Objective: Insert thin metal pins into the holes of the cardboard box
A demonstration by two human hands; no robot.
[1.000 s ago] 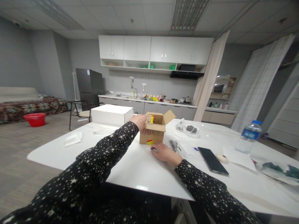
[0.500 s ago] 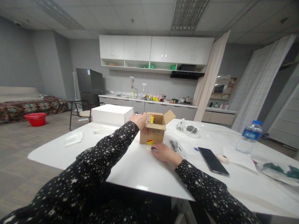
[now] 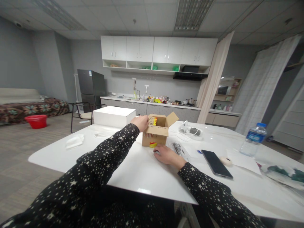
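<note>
Plainly, small brown cardboard box (image 3: 155,135), flaps open, left hand (image 3: 141,123) grip pinching its near-left flap.

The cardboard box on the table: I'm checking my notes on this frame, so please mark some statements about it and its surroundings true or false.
1. The cardboard box has its flaps open. True.
2. The left hand is at the box's top edge. True.
3. The right hand is lifted high above the table. False: it rests on the table in front of the box.
4. The phone lies inside the box. False: it lies on the table, right of the box.
5. The water bottle lies on its side. False: it stands upright.
</note>
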